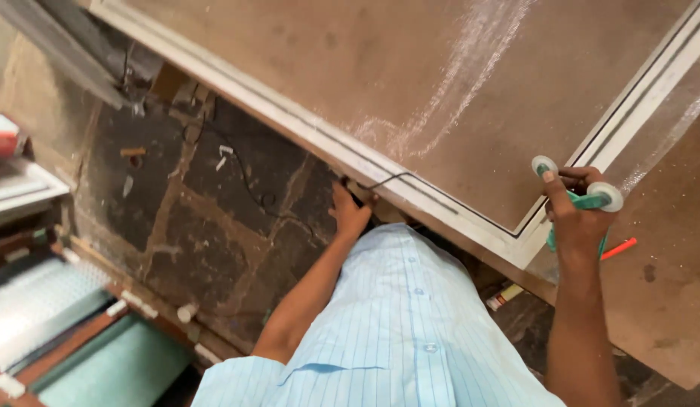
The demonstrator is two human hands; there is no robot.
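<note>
right hand (574,207) closed on green roller tool (583,197); left hand (351,212) pinches black spline (380,181). keep roller seated in frame (470,230) groove.

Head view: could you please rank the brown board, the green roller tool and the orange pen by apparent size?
1. brown board
2. green roller tool, in the right hand
3. orange pen, partly hidden

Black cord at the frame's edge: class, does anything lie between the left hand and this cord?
Nothing visible does. The left hand is already at the black cord, at the edge of the white frame. The right hand holds a green roller tool apart.
</note>
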